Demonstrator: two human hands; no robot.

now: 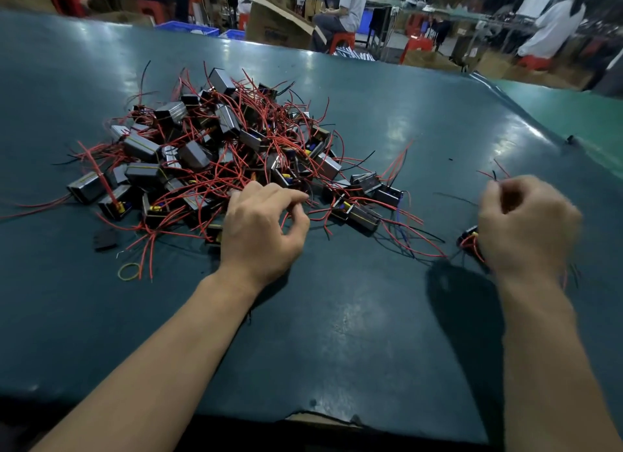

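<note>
Handling: pile of units (215, 148), each a small black box-shaped plastic body with thin red and black wire leads. Bodies are judged light and rigid. Leads are judged limp, springy and prone to hooking on neighbours.
Grip point: take one body across its two flat sides with thumb and forefinger. Lifting by a lead alone would probably drag other units along and strain the joint where the lead enters the body.
Slip: the casings look smooth and faintly glossy, so a firm pinch is advised. No fragile outer parts are visible.
Appearance: dark rectangular casings, some with a pale band round the edge and some showing a yellow and blue part at the open end. Red leads far outnumber the black ones.
Location: the pile lies at centre left of the frame on the dark teal table (371, 317), with stray units trailing toward centre right.
Left hand (266, 222): at the near edge of the pile, fingers curled down among the red leads. Whether they have closed on a lead cannot be told.
Right hand (526, 226): blurred, at the right of the frame and well apart from the pile. It is closed in a fist round the leads of the held unit (468, 237), whose body hangs at the lower left of the fist. Lead ends protrude above.
Other items: yellow rubber band (128, 271) and flat black piece (105, 238), both lower left of the pile.
</note>
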